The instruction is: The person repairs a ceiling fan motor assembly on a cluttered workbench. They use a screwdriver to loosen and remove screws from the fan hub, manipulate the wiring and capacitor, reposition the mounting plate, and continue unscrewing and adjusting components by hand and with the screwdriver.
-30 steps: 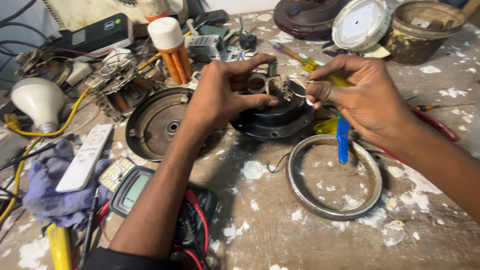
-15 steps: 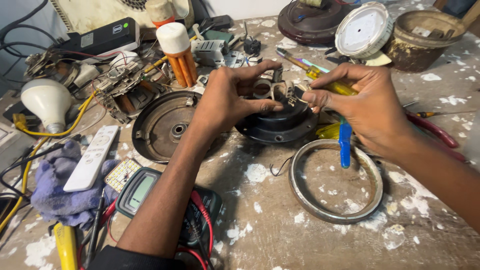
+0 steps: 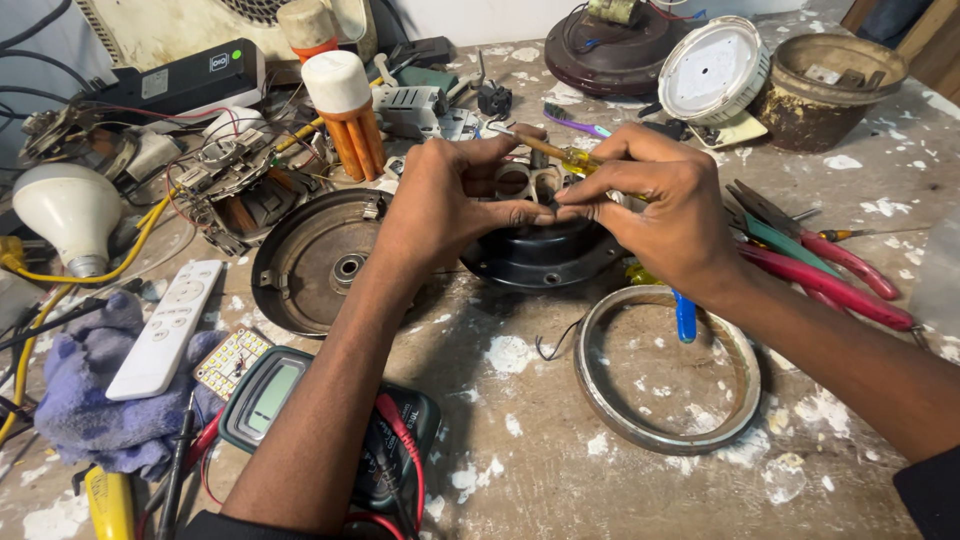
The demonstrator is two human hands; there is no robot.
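Step in hand, as judged: you are working on a small metal part [image 3: 528,182] held over the black round motor housing [image 3: 545,252] at the middle of the bench [image 3: 520,470]. Your left hand [image 3: 445,200] has its grip clamped on that part, thumb and fingertips pinching it from the left. Your right hand [image 3: 665,215] is closed around a yellow-handled screwdriver [image 3: 560,155], whose shaft angles up to the left just behind the part.

The next move appears to call for a steady left-hand hold while the tool bears on the part.

Condition: the part is pale grey metal with two round openings side by side; its lower edge is hidden behind your fingers. The housing is dark, glossy and dished. A loose metal ring [image 3: 668,372] lies just right of it, an open fan cover [image 3: 318,262] to its left.
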